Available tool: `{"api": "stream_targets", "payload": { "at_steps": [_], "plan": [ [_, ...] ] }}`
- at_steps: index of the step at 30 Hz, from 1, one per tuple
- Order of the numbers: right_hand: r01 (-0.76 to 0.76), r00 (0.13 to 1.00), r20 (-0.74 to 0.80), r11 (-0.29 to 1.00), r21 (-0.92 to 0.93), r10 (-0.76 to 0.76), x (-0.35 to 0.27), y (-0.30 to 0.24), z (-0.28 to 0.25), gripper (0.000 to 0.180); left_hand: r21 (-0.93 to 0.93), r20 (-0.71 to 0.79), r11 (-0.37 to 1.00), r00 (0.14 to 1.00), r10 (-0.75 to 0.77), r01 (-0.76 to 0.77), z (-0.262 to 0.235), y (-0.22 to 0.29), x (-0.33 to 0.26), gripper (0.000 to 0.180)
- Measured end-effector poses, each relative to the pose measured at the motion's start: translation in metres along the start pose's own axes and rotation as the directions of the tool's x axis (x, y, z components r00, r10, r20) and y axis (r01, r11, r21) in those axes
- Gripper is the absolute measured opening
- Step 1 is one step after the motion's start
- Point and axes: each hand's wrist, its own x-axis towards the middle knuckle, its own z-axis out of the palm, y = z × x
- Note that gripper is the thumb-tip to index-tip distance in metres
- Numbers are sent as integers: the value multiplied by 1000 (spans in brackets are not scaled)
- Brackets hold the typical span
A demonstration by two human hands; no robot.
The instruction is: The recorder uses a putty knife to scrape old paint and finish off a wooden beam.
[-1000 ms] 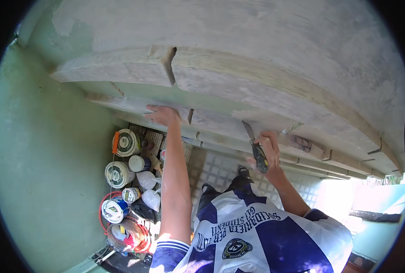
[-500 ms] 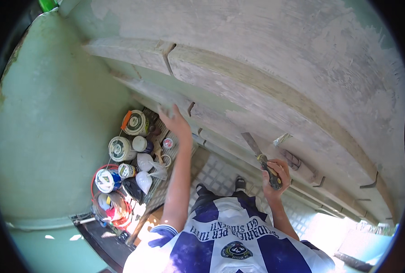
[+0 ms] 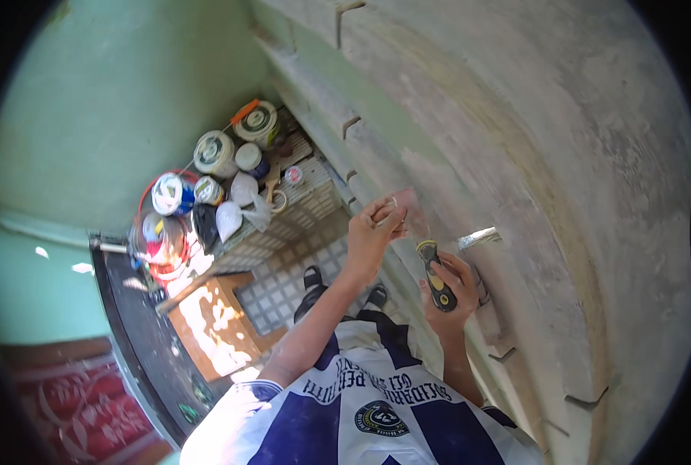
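My right hand (image 3: 452,288) is wrapped round the black and yellow handle of a putty knife (image 3: 432,273). Its wide metal blade (image 3: 414,213) points up and away from me, close to the ledged wall. At the blade's end, my left hand (image 3: 370,236) has its fingers curled in and pinched against the left edge. A small pale spot shows at those fingertips; too small to tell what it is. Beside the right hand is a ledge (image 3: 489,318) with a dark, rounded thing and a shiny crumpled wrapper (image 3: 477,237) on it.
Lidded buckets (image 3: 215,153), tubs, white plastic bags (image 3: 229,219), a brush and a tape roll (image 3: 279,201) crowd a slatted surface at the left. A brown wooden piece (image 3: 215,325) stands below them. Pale, patchy curved ledges (image 3: 532,186) run along the right.
My left hand has come from the wall ledge to the putty knife's blade, its fingers closing. The knife stays in my right hand, and the whole view has turned.
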Motion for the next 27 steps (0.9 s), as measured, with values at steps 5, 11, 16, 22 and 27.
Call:
{"api": "stream_targets", "payload": {
  "at_steps": [5,11,16,22,27],
  "plan": [
    [-363,930,170,883,298,325,4,-8,-10,50,64,-82,990,988,132,-127,1,-1,-6,46],
    [-304,902,288,947,-102,321,9,-12,-13,71,252,71,927,961,268,-277,20,18,-13,39],
    [-139,966,164,936,-324,201,12,-18,-7,75,193,255,945,943,212,-265,40,7,-5,34],
    [-201,962,-4,701,-684,273,9,-36,14,73,123,397,953,894,208,-277,37,-7,5,34],
    [-244,959,-126,515,-822,253,2,-18,18,79,174,432,919,866,251,-353,25,-15,-1,35]
  ]
}}
